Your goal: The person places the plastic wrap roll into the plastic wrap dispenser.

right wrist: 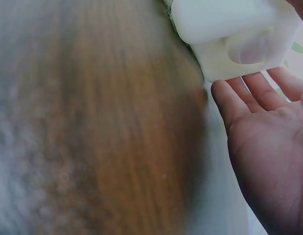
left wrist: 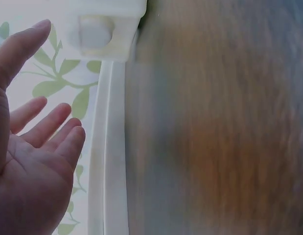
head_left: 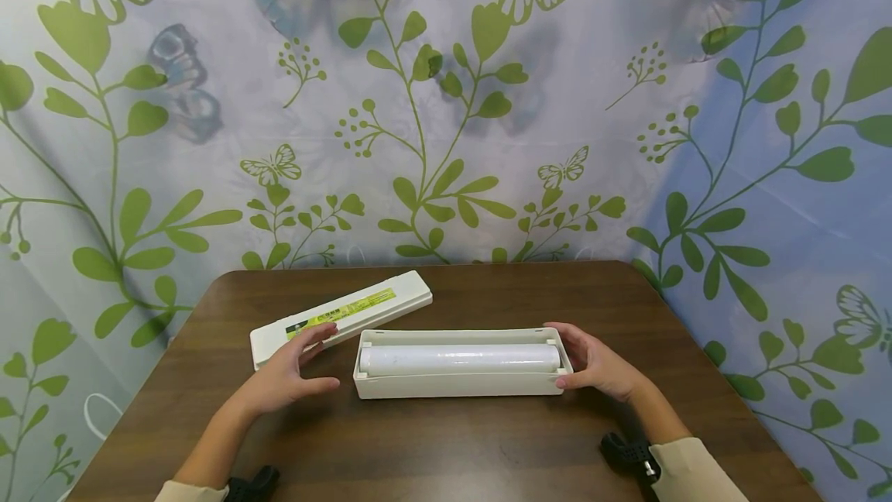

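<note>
A long white cling film box (head_left: 460, 386) lies lengthwise on the table, its top uncovered. Inside it sits a shiny white roll (head_left: 460, 359). My right hand (head_left: 601, 366) holds the box's right end, thumb at the front corner and fingers toward the back corner; in the right wrist view, fingertips touch the end wall (right wrist: 217, 63). My left hand (head_left: 282, 378) hovers left of the box, fingers spread and thumb toward it, with nothing held. Behind that hand, a white lid (head_left: 407, 293) with a yellow-green label lies slantwise, partly covered by the fingers.
The brown wooden table (head_left: 446, 448) ends at a back edge just beyond the lid. Behind it hangs a curtain (head_left: 446, 122) printed with green leaves and butterflies. Dark straps (head_left: 630, 455) sit at the wrists.
</note>
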Motion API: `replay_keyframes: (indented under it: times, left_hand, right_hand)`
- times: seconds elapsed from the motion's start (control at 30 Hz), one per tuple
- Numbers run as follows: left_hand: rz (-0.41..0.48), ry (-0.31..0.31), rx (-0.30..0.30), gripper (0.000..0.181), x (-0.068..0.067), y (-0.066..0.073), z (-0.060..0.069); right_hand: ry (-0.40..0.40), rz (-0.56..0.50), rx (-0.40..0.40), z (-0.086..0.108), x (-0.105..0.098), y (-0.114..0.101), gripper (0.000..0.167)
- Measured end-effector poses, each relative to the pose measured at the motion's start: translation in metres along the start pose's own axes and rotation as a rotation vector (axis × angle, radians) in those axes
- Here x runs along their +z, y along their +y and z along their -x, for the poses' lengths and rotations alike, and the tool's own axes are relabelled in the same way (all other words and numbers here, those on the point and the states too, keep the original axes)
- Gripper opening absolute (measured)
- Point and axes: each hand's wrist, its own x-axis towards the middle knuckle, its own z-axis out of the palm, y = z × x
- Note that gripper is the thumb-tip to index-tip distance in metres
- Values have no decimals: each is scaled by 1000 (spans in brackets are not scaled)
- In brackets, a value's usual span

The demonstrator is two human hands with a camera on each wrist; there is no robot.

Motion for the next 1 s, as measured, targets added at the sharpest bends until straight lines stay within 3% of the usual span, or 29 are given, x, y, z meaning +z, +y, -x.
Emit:
replay_keyframes:
  times: [0.4,0.57,1.0]
  left_hand:
    - [8,67,72,80,-26,-13,10]
    - [-36,80,102,78,-37,-22,12]
    - [-86,141,22,72,-57,-43,22]
  right_hand:
    - [0,-4,13,0,0,-1,93]
    - [-10,-12,3,0,0,-1,93]
    - [-9,-12,21,-1,-2,2,95]
